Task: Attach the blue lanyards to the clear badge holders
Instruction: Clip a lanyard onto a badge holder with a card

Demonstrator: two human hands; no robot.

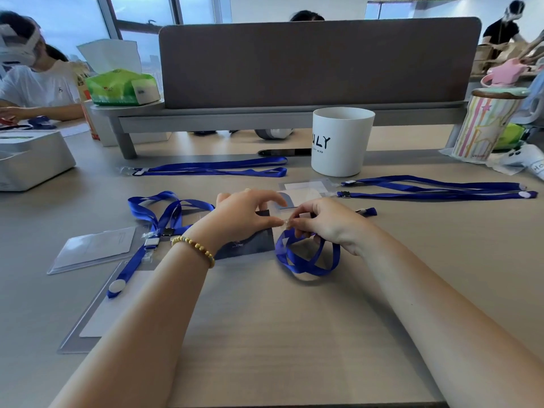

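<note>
Two hands are meeting over the middle of the table (265, 334), pinching something small and clear between them. The left hand (244, 213) is pressing thumb and forefinger together at the badge holder (250, 242), whose dark card is lying under its wrist. The right hand (326, 222) is curling its fingers round the end of a lanyard (306, 260), which is looping down onto the table just below it. Another holder (94, 248) is lying well to the left, beside a second lanyard (153, 213). Further lanyards are stretching out behind, near a white cup (341, 142).
</note>
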